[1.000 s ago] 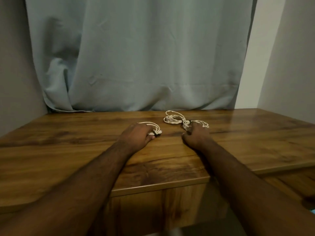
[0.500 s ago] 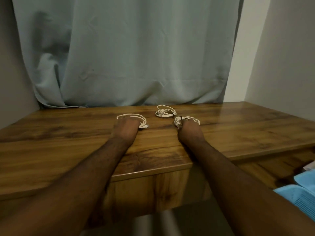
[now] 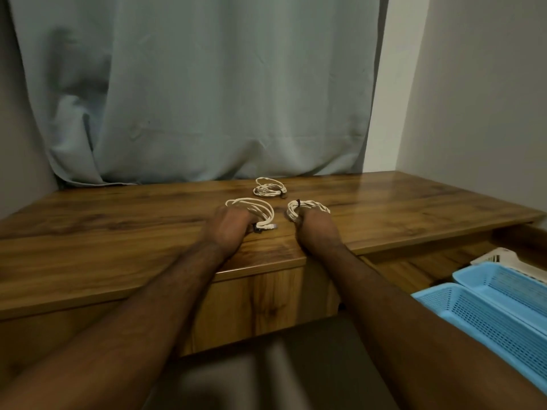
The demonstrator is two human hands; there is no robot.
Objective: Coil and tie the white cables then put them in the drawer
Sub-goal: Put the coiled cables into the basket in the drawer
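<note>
Three coiled white cables sit on the wooden table (image 3: 118, 232) around mid-frame. Left hand (image 3: 226, 227) has its fingers curled around the left coil (image 3: 254, 210), which loops out past the knuckles toward the top of the frame, with its plug end and a dark tie poking out just right of the hand. Right hand (image 3: 315, 227) is gripping the right coil (image 3: 306, 207) the same way; that one has a dark tie wrapped near its left end. Both coils rest on the tabletop, so they're held but not lifted. The third coil (image 3: 269, 189) lies on its own just above the other two in the frame, close to the pale curtain (image 3: 207, 99), not touching either hand.

Over at the lower right, the open drawer (image 3: 414, 261) sticks out from under the table edge, and it holds two light blue mesh baskets (image 3: 488, 318) side by side, plus a white tray (image 3: 500, 255) just behind them.
</note>
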